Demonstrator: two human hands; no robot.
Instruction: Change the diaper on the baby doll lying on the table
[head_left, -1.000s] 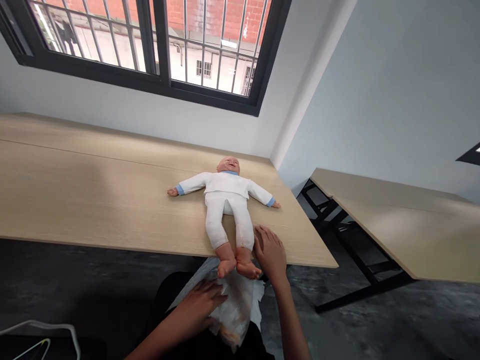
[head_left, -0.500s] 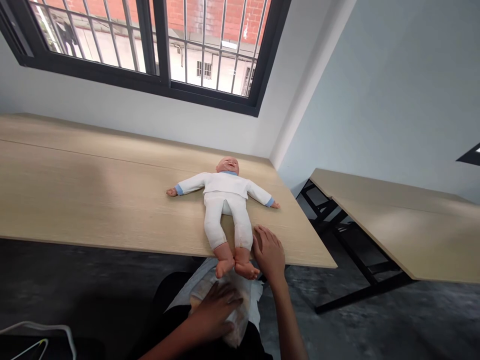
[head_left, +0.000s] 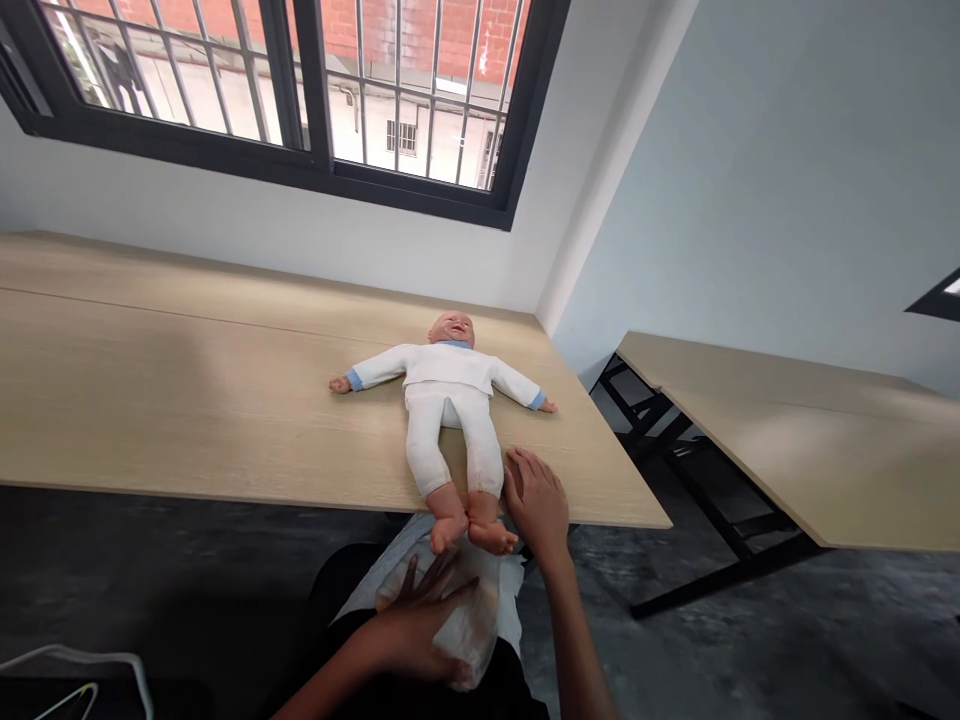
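Note:
A baby doll (head_left: 448,372) in a white top and trousers with blue cuffs and collar lies on its back on the wooden table (head_left: 225,420). Its head is toward the window, and its bare feet reach over the near edge. My right hand (head_left: 538,500) rests flat on the tabletop beside the doll's lower leg, fingers stretched out and holding nothing. Below the feet, my left hand (head_left: 420,620) is at a crinkled translucent plastic bag (head_left: 476,625) on my lap. Its fingers are spread, and part of the bag lies over its thumb side. The bag's contents are unclear.
A second wooden table (head_left: 810,450) with black folding legs stands to the right, across a gap. Behind the doll is a barred window (head_left: 420,110) in the wall. A white curved tube or cable (head_left: 82,655) shows at the lower left.
My left hand has shifted slightly left and down at the bag, and its fingers have spread. The bag's film has moved up beside the thumb. My right hand and the doll stay put.

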